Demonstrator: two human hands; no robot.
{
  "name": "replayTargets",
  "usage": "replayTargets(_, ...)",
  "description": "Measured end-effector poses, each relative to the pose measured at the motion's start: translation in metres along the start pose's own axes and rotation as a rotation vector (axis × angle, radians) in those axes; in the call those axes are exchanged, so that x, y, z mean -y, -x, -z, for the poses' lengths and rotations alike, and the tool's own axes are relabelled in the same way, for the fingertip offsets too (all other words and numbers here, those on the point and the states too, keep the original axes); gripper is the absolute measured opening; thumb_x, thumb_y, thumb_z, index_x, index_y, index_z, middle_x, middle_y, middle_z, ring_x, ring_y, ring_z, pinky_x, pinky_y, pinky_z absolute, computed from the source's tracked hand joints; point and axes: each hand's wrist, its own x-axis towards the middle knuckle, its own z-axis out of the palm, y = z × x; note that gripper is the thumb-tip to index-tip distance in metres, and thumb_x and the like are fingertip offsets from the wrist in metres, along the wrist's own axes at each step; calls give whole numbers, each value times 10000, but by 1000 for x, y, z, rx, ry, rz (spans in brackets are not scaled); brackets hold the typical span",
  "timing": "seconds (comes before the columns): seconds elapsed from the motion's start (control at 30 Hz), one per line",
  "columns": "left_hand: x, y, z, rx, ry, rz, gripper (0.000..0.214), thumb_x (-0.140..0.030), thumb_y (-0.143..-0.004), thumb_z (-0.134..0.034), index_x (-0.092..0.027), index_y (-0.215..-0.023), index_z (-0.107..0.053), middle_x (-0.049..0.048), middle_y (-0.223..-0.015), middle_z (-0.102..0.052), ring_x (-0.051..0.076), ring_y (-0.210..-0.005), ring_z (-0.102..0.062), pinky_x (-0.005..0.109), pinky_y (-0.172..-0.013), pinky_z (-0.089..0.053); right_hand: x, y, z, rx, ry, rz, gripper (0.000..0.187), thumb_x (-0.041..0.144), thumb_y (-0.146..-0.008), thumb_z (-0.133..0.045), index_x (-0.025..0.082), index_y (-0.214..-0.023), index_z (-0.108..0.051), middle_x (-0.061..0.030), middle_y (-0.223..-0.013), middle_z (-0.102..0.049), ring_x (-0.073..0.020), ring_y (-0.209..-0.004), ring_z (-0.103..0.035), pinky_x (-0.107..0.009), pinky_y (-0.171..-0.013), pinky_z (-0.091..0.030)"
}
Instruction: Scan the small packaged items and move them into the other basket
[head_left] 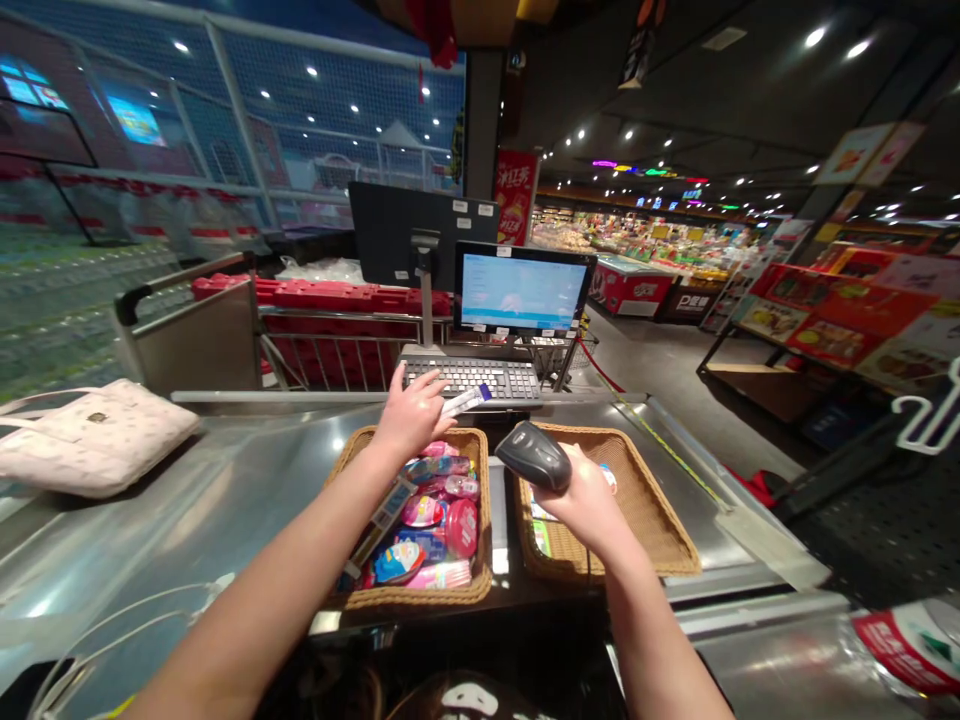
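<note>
My left hand (411, 415) is raised over the near edge of a black keyboard (472, 378), pinching a slim white packaged item with a blue band (466, 400). My right hand (577, 497) is shut around a black handheld barcode scanner (534, 456), held above a wicker basket (637, 510). A few small packages lie under that hand, partly hidden. Another wicker basket (411, 600) sits below my left forearm, filled with colourful packaged goods (427, 520).
A steel counter (150, 530) carries a pale quilted handbag (94, 438) at the left. A point-of-sale monitor (521, 290) stands behind the keyboard, with red shopping baskets (322, 295) beyond. A metal rail runs behind the counter. Supermarket displays fill the right.
</note>
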Motion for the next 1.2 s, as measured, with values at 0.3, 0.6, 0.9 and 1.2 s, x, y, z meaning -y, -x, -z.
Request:
replayTargets(0.3, 36, 48, -4, 206, -41, 194, 207, -374, -818, -642, -209, -734, -734, 106, -1188, -688, 323, -1229, -529, 645, -1131, -99, 13, -2, -15, 42, 23, 31, 136, 155, -675, -567, 207, -799, -582, -10, -806, -665, -205, -772, -599, -340, -816, -430)
replayTargets(0.6, 51, 91, -20, 473, -8, 403, 314, -492, -801, -610, -207, -830, -739, 129, -1085, -719, 337, -1173, -555, 638, -1111, -144, 28, -3, -26, 55, 5, 34, 173, 155, -657, -580, 191, -823, -612, -29, -835, -680, -211, -800, -605, -308, -745, -440)
replayTargets(0.9, 51, 115, -31, 513, 22, 418, 316, -467, -782, -620, -166, -807, -714, 161, -1125, -690, 331, -1117, -582, 638, -1064, -252, 34, -3, -36, 85, -2, 24, 176, 159, -672, -586, 191, -842, -622, -38, -853, -680, -221, -815, -599, -322, -751, -446)
replayTargets(1.2, 31, 79, -30, 300, 165, 322, 363, -502, -886, -513, -200, -903, -713, 147, -1320, -598, 309, -1232, -530, 595, -1068, -314, 11, 5, -25, 23, 32, -56, 76, 219, -690, -611, 187, -758, -603, -33, -762, -654, -205, -736, -602, -305, -685, -455)
